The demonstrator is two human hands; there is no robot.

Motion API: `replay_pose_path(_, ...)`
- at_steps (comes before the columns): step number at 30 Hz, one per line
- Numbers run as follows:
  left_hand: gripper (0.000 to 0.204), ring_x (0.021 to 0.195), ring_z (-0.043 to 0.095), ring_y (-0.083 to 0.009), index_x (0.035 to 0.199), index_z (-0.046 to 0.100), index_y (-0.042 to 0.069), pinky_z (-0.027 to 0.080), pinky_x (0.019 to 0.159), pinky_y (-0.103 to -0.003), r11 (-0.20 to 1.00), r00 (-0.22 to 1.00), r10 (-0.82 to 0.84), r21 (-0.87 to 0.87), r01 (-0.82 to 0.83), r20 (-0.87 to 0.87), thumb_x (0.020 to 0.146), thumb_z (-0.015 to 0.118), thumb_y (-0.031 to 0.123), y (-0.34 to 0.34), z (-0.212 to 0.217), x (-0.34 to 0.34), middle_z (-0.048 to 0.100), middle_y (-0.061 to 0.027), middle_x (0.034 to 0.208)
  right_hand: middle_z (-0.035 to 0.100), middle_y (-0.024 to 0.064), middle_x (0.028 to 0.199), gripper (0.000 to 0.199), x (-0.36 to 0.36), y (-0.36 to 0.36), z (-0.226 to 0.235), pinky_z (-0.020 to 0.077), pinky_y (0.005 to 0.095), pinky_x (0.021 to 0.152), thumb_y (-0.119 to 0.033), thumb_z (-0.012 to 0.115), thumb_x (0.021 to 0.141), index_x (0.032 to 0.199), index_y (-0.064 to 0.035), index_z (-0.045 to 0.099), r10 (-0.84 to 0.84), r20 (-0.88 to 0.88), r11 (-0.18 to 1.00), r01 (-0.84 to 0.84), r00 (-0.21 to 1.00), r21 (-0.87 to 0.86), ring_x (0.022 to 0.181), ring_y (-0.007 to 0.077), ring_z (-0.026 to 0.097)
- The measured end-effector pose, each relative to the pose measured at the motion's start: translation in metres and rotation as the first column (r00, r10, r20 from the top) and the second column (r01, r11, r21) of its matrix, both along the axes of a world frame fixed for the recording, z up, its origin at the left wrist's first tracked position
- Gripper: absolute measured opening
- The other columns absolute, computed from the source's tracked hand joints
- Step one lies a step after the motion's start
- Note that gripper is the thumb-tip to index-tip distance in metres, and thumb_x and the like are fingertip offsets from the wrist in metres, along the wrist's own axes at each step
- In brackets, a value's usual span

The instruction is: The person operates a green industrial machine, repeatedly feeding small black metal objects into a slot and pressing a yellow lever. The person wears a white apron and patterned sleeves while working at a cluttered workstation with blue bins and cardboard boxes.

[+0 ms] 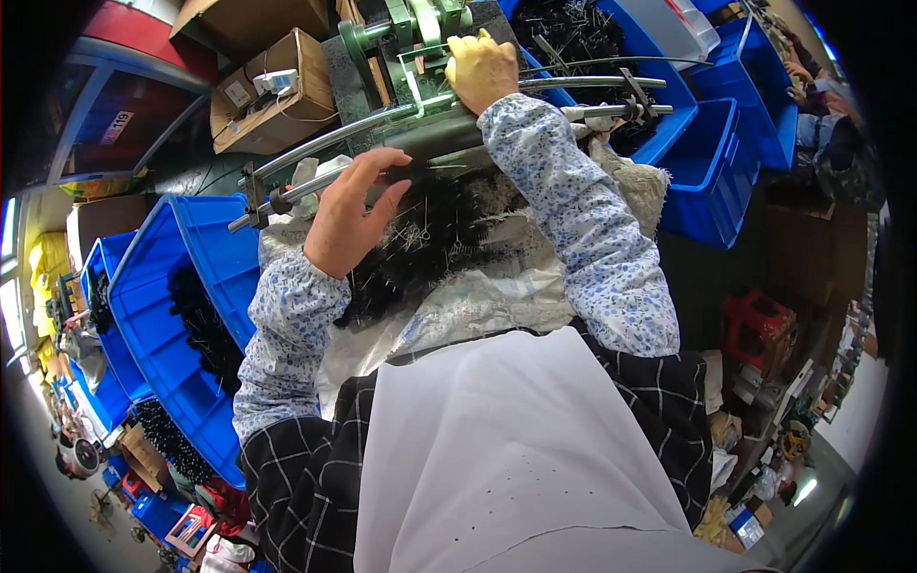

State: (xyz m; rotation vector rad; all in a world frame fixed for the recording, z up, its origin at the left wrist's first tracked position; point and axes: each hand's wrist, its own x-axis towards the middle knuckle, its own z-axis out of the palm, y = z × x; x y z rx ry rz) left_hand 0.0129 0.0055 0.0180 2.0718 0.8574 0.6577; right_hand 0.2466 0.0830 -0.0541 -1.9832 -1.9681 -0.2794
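My left hand (358, 212) hovers over a pile of black, bristly pieces (420, 239) lying on a whitish sack cloth (478, 306) across my lap. Its thumb and fingers are apart, with nothing visible between them. Farther forward, my right hand (484, 72) is closed at the front of a green machine (420, 24). What its curled fingers grip is hidden. A thin dark rod (621, 63) runs rightward from beside that hand. Between my hands and the machine pass curved metal bars (382, 124) and a dark roller-like bar (444, 139). Thin light pins or wires show among the black pieces.
Blue bins (172, 296) with black pieces stand at my left. Another blue bin (592, 33) of black pieces sits beyond my right hand, near a blue tub (712, 177). An open cardboard box (277, 91) is left of the machine. Someone's hands (798, 76) show far right.
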Motion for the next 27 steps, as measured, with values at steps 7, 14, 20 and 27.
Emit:
replay_pose_path(7, 0.028, 0.086, 0.062, -0.0159, 0.109, 0.053, 0.003, 0.047, 0.076, -0.026, 0.990, 0.994, 0.103, -0.100, -0.101, 0.020, 0.082, 0.060, 0.003, 0.003, 0.001, -0.012, 0.060, -0.0087, 0.100, 0.064, 0.0102, 0.091, 0.030, 0.079, -0.001, -0.010, 0.0473, 0.0409, 0.068, -0.023, 0.063, 0.072, 0.101, -0.0137, 0.064, -0.012, 0.066, 1.000, 0.012, 0.998, 0.000, 0.085, 0.0249, 0.062)
replay_pose_path(14, 0.026, 0.090, 0.060, -0.0100, 0.109, 0.051, 0.000, 0.046, 0.079, -0.023, 0.990, 0.999, -0.001, -0.140, 0.009, 0.052, 0.084, 0.059, 0.002, 0.011, -0.006, 0.010, 0.060, -0.0049, 0.099, 0.065, 0.0093, 0.088, 0.023, 0.129, 0.023, -0.013, 0.0487, 0.0394, 0.074, -0.029, 0.049, 0.086, 0.087, -0.0160, 0.067, 0.033, -0.027, 0.988, -0.037, 0.999, -0.150, 0.084, 0.0275, 0.062)
replay_pose_path(20, 0.026, 0.090, 0.059, -0.0104, 0.108, 0.051, 0.000, 0.047, 0.080, -0.024, 0.993, 0.991, 0.017, -0.118, -0.002, 0.131, 0.084, 0.060, 0.002, 0.013, -0.016, 0.028, 0.060, -0.0058, 0.102, 0.065, 0.0073, 0.089, 0.017, 0.133, -0.015, 0.048, 0.0493, 0.0377, 0.075, -0.023, 0.052, 0.082, 0.087, -0.0157, 0.067, -0.201, -0.016, 0.945, 0.198, 0.980, 0.261, 0.087, 0.0256, 0.062)
replay_pose_path(27, 0.028, 0.087, 0.063, -0.0180, 0.108, 0.051, 0.002, 0.049, 0.075, -0.028, 0.991, 0.966, 0.108, -0.105, -0.085, 0.233, 0.082, 0.060, 0.002, 0.009, -0.017, 0.053, 0.060, -0.0111, 0.099, 0.064, 0.0148, 0.092, 0.031, 0.004, -0.101, 0.058, 0.0488, 0.0402, 0.075, -0.029, 0.058, 0.086, 0.107, -0.0069, 0.060, 0.255, -0.651, 0.889, -0.438, 0.715, -0.132, 0.084, 0.0300, 0.062)
